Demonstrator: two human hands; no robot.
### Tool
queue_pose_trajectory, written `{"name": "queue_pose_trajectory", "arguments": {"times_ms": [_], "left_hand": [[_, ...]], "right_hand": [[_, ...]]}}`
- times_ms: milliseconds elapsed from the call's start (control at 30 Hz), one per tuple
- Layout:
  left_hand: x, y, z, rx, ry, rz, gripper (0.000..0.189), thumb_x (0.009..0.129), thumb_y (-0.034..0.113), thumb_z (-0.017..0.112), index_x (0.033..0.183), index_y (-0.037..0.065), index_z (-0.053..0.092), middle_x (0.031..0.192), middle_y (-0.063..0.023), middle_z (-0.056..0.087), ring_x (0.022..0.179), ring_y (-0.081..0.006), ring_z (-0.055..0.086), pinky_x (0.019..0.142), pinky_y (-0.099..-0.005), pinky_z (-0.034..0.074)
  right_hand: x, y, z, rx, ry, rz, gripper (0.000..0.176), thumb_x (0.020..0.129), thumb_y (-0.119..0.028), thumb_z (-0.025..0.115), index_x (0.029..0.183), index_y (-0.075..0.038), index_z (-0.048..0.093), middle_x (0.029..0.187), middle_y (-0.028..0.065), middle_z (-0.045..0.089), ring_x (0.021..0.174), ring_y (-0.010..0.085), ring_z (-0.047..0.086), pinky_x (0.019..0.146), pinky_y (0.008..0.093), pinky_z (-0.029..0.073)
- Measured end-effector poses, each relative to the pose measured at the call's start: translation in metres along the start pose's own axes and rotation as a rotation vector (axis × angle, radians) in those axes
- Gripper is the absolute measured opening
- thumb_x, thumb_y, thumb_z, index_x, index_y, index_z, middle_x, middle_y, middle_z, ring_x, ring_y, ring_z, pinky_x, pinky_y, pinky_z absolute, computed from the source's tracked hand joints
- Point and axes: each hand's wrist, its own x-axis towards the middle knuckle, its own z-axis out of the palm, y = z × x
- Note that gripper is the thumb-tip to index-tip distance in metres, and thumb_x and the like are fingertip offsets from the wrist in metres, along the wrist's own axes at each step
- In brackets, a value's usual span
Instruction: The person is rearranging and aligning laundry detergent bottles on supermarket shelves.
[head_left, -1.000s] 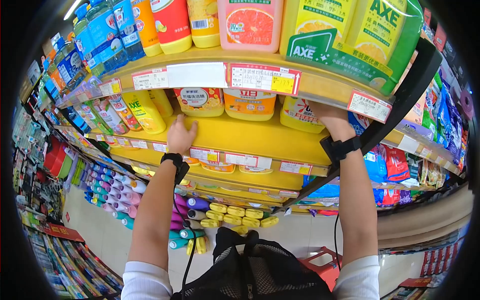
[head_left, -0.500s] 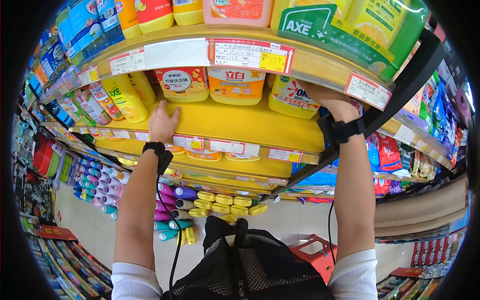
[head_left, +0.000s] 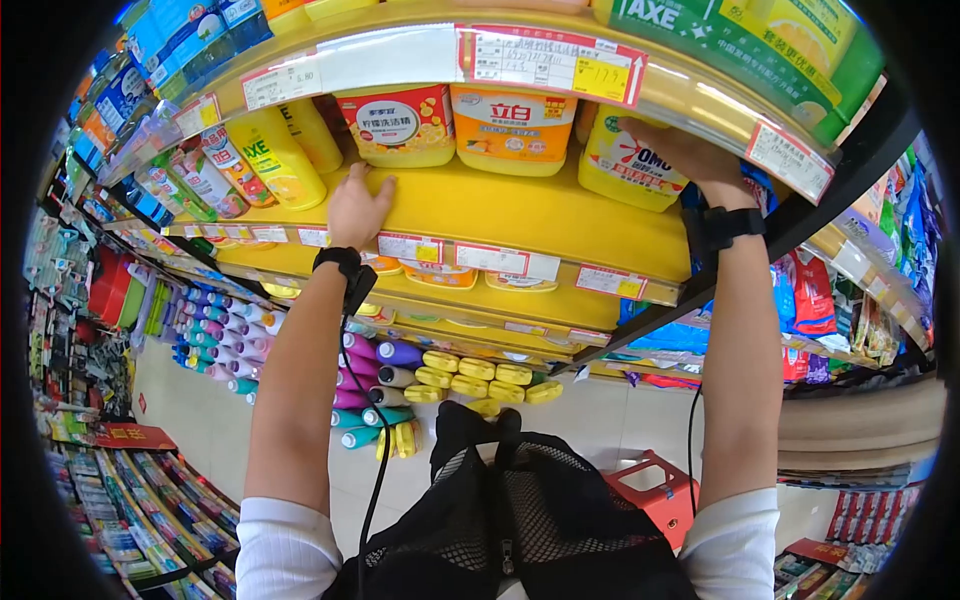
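My left hand (head_left: 360, 205) lies on the yellow shelf (head_left: 480, 205) near its front edge, fingers spread and holding nothing. Left of it stand yellow AXE bottles (head_left: 268, 160); ahead of it is a lemon dish soap bottle (head_left: 402, 125) with a red and white label. Next to that stands an orange-labelled bottle (head_left: 512, 130). My right hand (head_left: 695, 160) reaches under the upper shelf and grips the upper right of a yellow OMO bottle (head_left: 625, 165). A digit crosses the bottle's front; the other fingers are hidden. The bottle stands on the shelf.
The upper shelf edge (head_left: 400, 50) with price tags overhangs both hands. A black upright post (head_left: 850, 160) is beside my right wrist. Bottles (head_left: 370, 385) and yellow packs (head_left: 470, 375) stand on the floor below. A red stool (head_left: 655, 490) is by my legs.
The view has shifted, so the shelves appear lower left to right and higher up. More of my right hand now shows across the OMO bottle's front. My left hand stays on the shelf.
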Motion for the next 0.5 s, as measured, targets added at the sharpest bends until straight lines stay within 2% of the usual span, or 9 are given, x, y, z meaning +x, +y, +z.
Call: {"name": "queue_pose_trajectory", "arguments": {"times_ms": [67,167,233,333,367,500], "left_hand": [[-0.004,0.009,-0.006,-0.053,0.028,0.002,0.051,0.088,0.035,0.066,0.125,0.003,0.05,0.114,-0.0217,0.067,0.105,-0.041,0.063,0.09,-0.0466,0.05],[-0.003,0.01,-0.008,-0.06,0.036,0.039,0.046,0.089,0.032,0.065,0.126,0.01,0.051,0.115,-0.0201,0.067,0.106,-0.0407,0.062,0.09,-0.0464,0.05],[-0.003,0.007,-0.006,-0.046,0.029,0.054,0.045,0.089,0.033,0.065,0.125,0.009,0.052,0.113,-0.0212,0.067,0.105,-0.0411,0.063,0.09,-0.0468,0.05],[-0.001,0.009,-0.006,-0.035,0.029,0.048,0.044,0.089,0.033,0.065,0.123,0.009,0.054,0.112,-0.0226,0.067,0.103,-0.0418,0.063,0.089,-0.0472,0.05],[-0.002,0.009,-0.006,-0.032,0.023,0.039,0.043,0.089,0.033,0.065,0.123,0.009,0.054,0.111,-0.023,0.067,0.103,-0.042,0.063,0.089,-0.0474,0.05],[-0.002,0.007,-0.005,-0.023,0.023,0.046,0.043,0.089,0.034,0.065,0.123,0.009,0.054,0.109,-0.0244,0.067,0.101,-0.0421,0.063,0.088,-0.0479,0.05]], "right_hand": [[0.001,-0.009,-0.005,0.036,-0.115,0.098,0.056,0.083,-0.049,0.074,0.124,-0.012,0.065,0.114,0.0107,0.07,0.098,0.0239,0.07,0.084,0.0354,0.055],[0.0,-0.01,-0.008,0.006,-0.148,0.097,0.059,0.084,-0.051,0.073,0.127,-0.011,0.063,0.115,0.0114,0.07,0.101,0.0247,0.069,0.086,0.0347,0.055],[-0.002,-0.015,-0.012,0.025,-0.208,0.174,0.064,0.082,-0.052,0.074,0.129,-0.011,0.061,0.119,0.0131,0.068,0.107,0.0256,0.067,0.091,0.0358,0.052],[-0.007,-0.018,-0.01,-0.13,-0.006,-0.002,0.058,0.081,-0.054,0.073,0.123,-0.016,0.065,0.113,0.0085,0.071,0.098,0.0239,0.07,0.084,0.0373,0.055],[-0.009,-0.02,-0.01,-0.14,-0.011,0.024,0.058,0.08,-0.054,0.073,0.123,-0.016,0.065,0.113,0.0087,0.07,0.098,0.0246,0.069,0.083,0.0377,0.055],[-0.012,-0.04,-0.021,-0.093,-0.096,0.149,0.065,0.078,-0.05,0.076,0.127,-0.01,0.061,0.122,0.0151,0.066,0.111,0.0309,0.063,0.095,0.0381,0.049]]}}
